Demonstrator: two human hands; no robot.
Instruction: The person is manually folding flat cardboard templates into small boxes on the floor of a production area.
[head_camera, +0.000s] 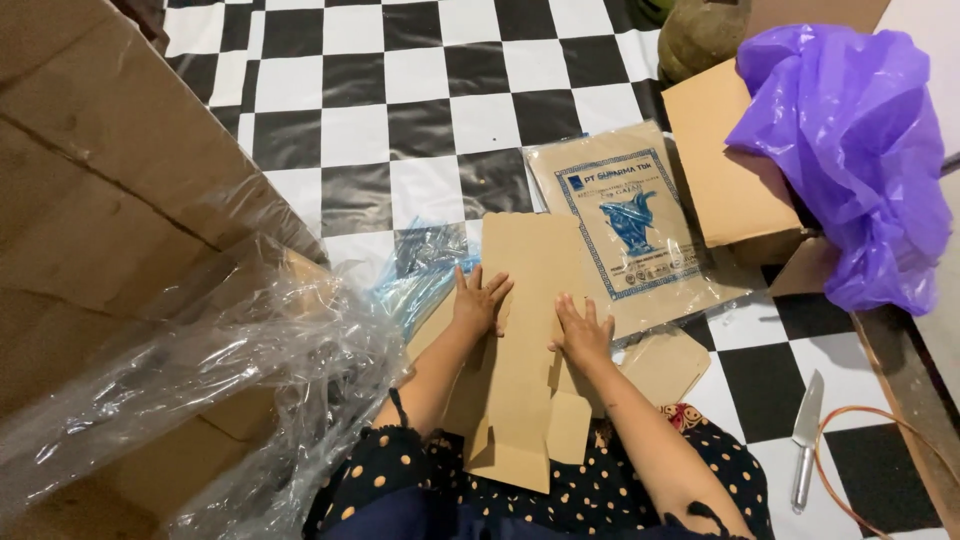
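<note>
A flat brown cardboard blank (525, 330), die-cut with flaps, lies across the person's lap and onto the chequered floor (420, 110). The left hand (478, 300) presses on its left part, fingers (497, 290) spread flat and gripping nothing. The right hand (580, 330) rests flat on its right part, fingers close together and straight. Just right of the blank lies a clear-wrapped pack of brown sheets (625, 225) with a blue print. Farther right an open cardboard box (725, 170) holds a purple plastic bag (855, 150). A knife (805, 435) lies near right on the floor. Crumpled clear plastic (230, 370) and a large carton (90, 190) fill the left
</note>
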